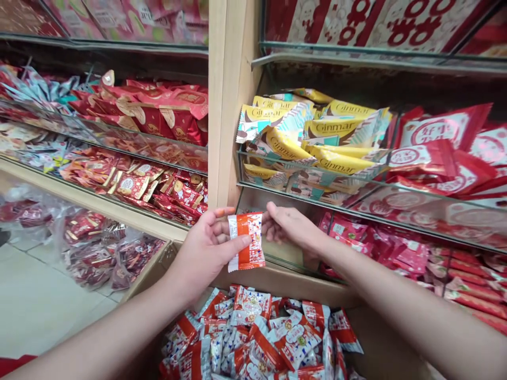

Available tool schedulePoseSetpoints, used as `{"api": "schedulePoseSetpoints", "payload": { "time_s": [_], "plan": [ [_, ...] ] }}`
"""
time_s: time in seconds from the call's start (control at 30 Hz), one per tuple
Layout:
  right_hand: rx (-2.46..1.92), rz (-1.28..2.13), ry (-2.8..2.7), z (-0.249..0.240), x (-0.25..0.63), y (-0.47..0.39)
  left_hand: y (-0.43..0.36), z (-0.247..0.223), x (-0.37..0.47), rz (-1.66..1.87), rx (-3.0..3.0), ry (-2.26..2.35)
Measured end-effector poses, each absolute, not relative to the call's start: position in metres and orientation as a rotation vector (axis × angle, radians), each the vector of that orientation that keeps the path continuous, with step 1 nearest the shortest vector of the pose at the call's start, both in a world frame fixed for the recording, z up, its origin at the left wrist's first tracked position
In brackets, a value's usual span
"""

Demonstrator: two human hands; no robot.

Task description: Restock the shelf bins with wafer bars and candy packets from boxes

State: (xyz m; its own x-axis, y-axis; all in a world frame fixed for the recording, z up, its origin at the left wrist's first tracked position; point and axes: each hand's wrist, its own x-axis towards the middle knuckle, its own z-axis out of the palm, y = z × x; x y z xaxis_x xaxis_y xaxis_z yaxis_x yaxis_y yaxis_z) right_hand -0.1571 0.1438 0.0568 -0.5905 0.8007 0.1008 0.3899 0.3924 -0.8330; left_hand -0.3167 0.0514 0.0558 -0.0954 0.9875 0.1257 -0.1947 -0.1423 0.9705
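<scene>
An orange and white snack packet is gripped between the thumb and fingers of my left hand, above an open cardboard box. My right hand is at the packet's right edge, its fingers curled and partly hidden; whether they pinch the packet is unclear. Inside the box lies a heap of similar orange and white packets. Just beyond my hands is a low shelf compartment, partly covered by them.
Yellow packets and red packets fill the right shelf behind clear fronts. A wooden upright divides it from the left shelves of red packets. Plastic bags of snacks sit on the tiled floor at left.
</scene>
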Motion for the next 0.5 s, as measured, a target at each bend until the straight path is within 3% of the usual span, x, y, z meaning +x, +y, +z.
{"api": "schedulePoseSetpoints", "payload": {
  "time_s": [0.07, 0.13, 0.43, 0.5],
  "plan": [
    [-0.728, 1.406, -1.938, 0.054, -0.152, 0.123, 0.051, 0.055, -0.316, 1.434, 1.116, 1.043],
    [-0.626, 1.468, -1.872, 0.052, -0.15, 0.11, 0.05, 0.053, -0.314, 1.426, 1.124, 1.028],
    [-0.618, 1.387, -1.695, 0.05, -0.149, 0.098, 0.048, 0.054, -0.314, 1.278, 1.238, 1.097],
    [-0.603, 1.239, -1.759, 0.046, -0.147, 0.098, 0.048, 0.053, -0.313, 1.276, 1.255, 1.132]
  ]
}}
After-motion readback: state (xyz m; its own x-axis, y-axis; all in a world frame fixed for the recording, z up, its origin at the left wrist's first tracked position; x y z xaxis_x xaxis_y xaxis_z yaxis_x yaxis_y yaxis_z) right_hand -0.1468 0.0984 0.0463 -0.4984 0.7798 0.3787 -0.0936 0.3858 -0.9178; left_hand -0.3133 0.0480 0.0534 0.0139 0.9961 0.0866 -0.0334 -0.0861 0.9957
